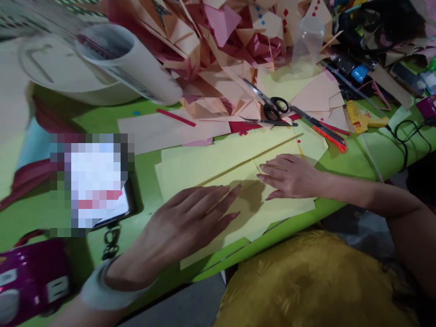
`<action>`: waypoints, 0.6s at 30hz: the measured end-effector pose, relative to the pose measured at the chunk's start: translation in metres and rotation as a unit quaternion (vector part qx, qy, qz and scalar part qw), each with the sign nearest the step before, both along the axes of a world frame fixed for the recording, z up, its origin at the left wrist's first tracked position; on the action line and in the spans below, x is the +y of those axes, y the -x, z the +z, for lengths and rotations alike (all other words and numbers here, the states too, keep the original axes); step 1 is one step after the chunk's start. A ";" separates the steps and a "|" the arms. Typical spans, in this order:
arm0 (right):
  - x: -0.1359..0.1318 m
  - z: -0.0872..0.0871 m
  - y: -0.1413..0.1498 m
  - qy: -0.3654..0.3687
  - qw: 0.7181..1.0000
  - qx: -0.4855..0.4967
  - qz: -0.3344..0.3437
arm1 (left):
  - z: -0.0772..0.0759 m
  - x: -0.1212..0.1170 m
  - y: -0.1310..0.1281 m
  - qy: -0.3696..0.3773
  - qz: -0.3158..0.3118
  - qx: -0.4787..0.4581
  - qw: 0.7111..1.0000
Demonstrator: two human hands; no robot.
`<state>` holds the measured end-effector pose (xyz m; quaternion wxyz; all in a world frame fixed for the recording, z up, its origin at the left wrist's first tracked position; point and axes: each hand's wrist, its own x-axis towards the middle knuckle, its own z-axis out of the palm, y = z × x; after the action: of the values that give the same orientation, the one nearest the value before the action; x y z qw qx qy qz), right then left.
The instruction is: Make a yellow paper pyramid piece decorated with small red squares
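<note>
Pale yellow paper sheets (204,159) lie spread on the green tabletop, with a long crease or edge running diagonally across them. Over their lower left part rests my left hand (190,222), fingers stretched out and pointing right, with a white band around its wrist. My right hand (289,177) lies flat on the right part of the paper, fingers spread and pointing left. Neither hand grips anything. Beyond the paper are black-handled scissors (272,105), a thin pointed metal tool (269,121) and an orange-and-black utility knife (323,129).
A blurred-out phone (119,204) and a purple device (37,277) sit at the left. Behind stand a white cylinder (136,68) and a clear plastic cup (308,45). Folded pink and peach paper (221,59) heaps at the back. A yellow glue gun (364,118) with a cord lies right.
</note>
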<state>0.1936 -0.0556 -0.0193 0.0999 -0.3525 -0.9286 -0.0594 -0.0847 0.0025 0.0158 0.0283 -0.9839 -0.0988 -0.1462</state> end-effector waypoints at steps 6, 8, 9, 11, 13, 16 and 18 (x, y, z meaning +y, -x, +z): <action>0.001 0.000 0.001 -0.022 1.000 -0.001 -0.003 | -0.003 0.002 -0.030 0.006 -0.053 0.029 0.998; 0.001 0.000 0.002 -0.020 1.000 0.000 -0.002 | -0.004 0.005 -0.033 0.011 -0.062 0.049 0.997; 0.001 0.000 0.002 -0.016 1.000 0.000 -0.003 | -0.005 0.006 -0.033 0.018 -0.063 0.057 0.996; 0.001 0.000 0.003 -0.005 1.000 -0.001 -0.005 | -0.005 0.007 -0.032 0.031 -0.065 0.063 0.995; 0.001 0.000 0.003 -0.002 1.000 -0.001 -0.006 | -0.005 0.008 -0.031 0.034 -0.065 0.067 0.995; 0.000 0.000 0.002 -0.013 1.000 0.009 -0.008 | -0.005 0.008 -0.029 0.029 -0.071 0.066 0.995; 0.000 0.000 0.002 -0.014 1.000 0.015 -0.010 | -0.005 0.007 -0.026 0.032 -0.070 0.057 0.995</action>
<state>0.1915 -0.0558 -0.0196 0.1181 -0.3613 -0.9224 -0.0678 -0.0588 0.0096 0.0111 -0.0075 -0.9956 -0.0320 -0.0881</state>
